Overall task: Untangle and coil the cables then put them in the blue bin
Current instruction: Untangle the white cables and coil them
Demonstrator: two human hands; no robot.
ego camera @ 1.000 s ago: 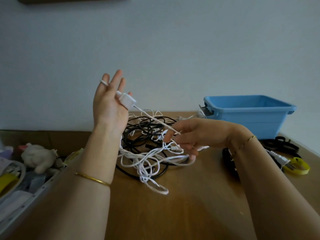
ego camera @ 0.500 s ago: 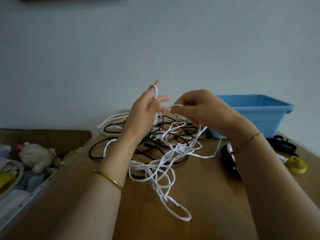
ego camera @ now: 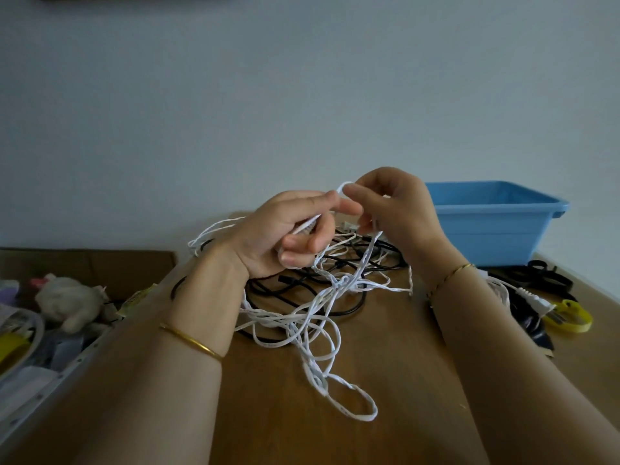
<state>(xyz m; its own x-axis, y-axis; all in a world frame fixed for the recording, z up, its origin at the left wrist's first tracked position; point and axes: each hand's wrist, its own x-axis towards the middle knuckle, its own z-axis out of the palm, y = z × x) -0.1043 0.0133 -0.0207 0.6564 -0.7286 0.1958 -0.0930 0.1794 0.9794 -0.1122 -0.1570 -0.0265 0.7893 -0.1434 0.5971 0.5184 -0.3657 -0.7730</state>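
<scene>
Both hands are up over the table (ego camera: 385,431), working the same white cable (ego camera: 313,365). The left hand (ego camera: 288,233) has its fingers curled round a few strands, and the right hand (ego camera: 396,209) is pinching a small loop of it between thumb and forefinger, right at the left hand's fingertips. The rest of the cable hangs down in loose twisted loops onto the table and runs back into the pile, where it's mixed up with a black cable (ego camera: 268,287). The blue bin (ego camera: 486,236) sits behind the right hand at the back of the table, and I can't see anything in it from this angle.

What I'd worry about: there's a tight-looking snarl in the white strands just under the hands. If the right hand pulls that loop hard, the snarl probably cinches down instead of opening (classic earbud problem). Lifting higher would likely drag the black cable up too, since the two cross in several places. The dangling loops near the table's front could also catch on themselves while coiling. Feeding slack through slowly looks like the safer bet.
</scene>
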